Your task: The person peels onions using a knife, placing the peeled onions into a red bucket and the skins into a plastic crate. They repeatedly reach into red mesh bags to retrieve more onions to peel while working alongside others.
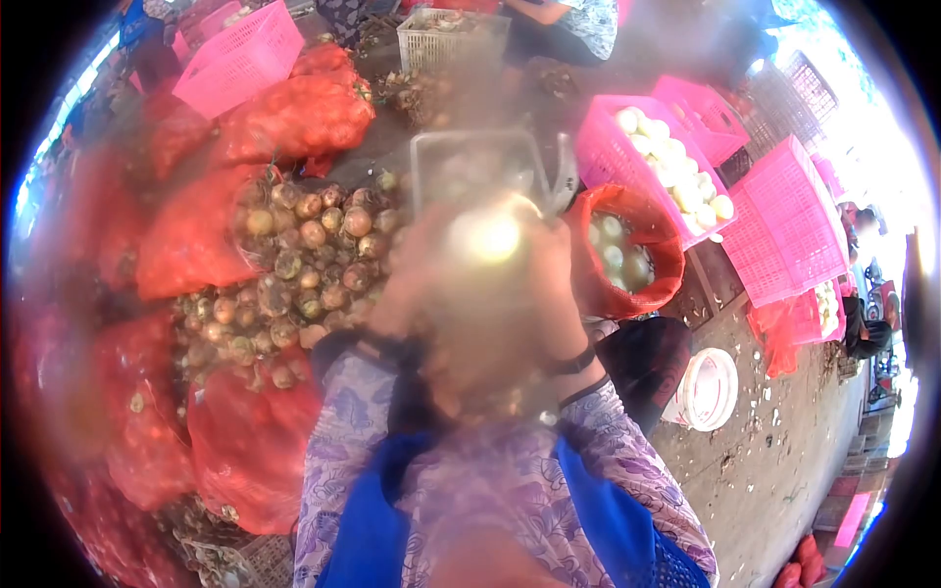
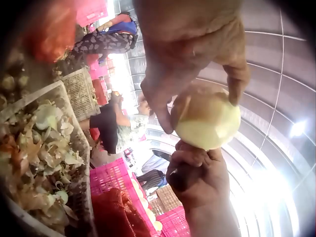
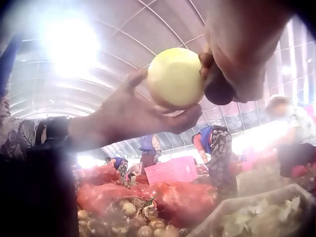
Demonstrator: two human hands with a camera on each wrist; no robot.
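Note:
A partly peeled onion (image 2: 210,121) is held up between my two hands. Pale yellow flesh shows over most of it, with a patch of brown skin left near my left hand (image 2: 190,59). In the right wrist view, the thumb and fingers of that hand grip the onion (image 3: 175,79) from the side. My right hand (image 3: 242,54) grips a tool with a dark, rounded handle (image 3: 218,89), its fingertips right at the onion; the tool's working end is hidden. In the head view, blur and glare cover both hands and the onion (image 1: 490,235).
A whitish crate (image 2: 81,143) full of peelings stands in front. Unpeeled onions (image 1: 323,230) spill from red mesh sacks (image 1: 201,235) on the left. To the right are a red bag-lined container (image 1: 667,265) of peeled onions, pink crates (image 1: 784,230) and a white bucket (image 1: 708,390).

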